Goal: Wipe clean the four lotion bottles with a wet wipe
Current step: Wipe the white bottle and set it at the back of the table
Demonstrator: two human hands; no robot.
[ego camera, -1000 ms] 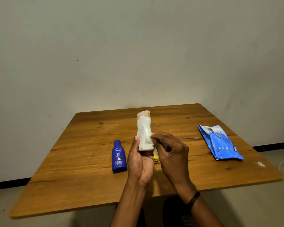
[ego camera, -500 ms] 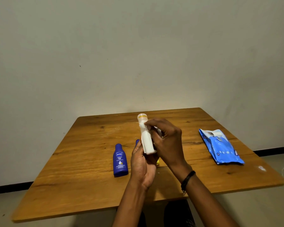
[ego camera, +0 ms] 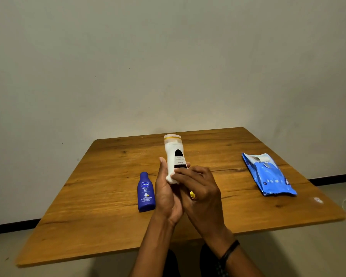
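Left hand (ego camera: 167, 194): It comes up from 6 o'clock with the palm turned to the right. Its fingers are curled round the low part of the white bottle (ego camera: 173, 154). The thumb points up along the bottle's left side.
Right hand (ego camera: 200, 188): Its fingers are bent and lie across the bottom front of the white bottle. They press a wipe (ego camera: 168, 178) on it. Only a small white bit of the wipe shows, under the fingertips.
White bottle: It is up in the air over the middle of the table (ego camera: 108, 216), between the two hands. It stands nearly straight and leans a little toward 11 o'clock. The cap is at the 12 o'clock end, with a gold ring under it. A black and white label faces the camera.
Blue bottle (ego camera: 146, 191): It stands on the table at 9 o'clock from the hands, just beside the left hand. Its cap is on top and its label faces the camera.
Yellow bit (ego camera: 192, 194): A small yellow thing peeks out by the right hand's fingers. I cannot tell what it is.
Pack (ego camera: 268, 174): A blue pack lies flat on the table at 3 o'clock from the hands, well apart from them. A white part shows at its far end.
Table: It is brown wood. Its far edge is near the wall (ego camera: 168, 66) at 12 o'clock. A small white spot (ego camera: 318, 200) sits near its right edge, at 4 o'clock.
Band (ego camera: 229, 251): A dark band goes round the right wrist.
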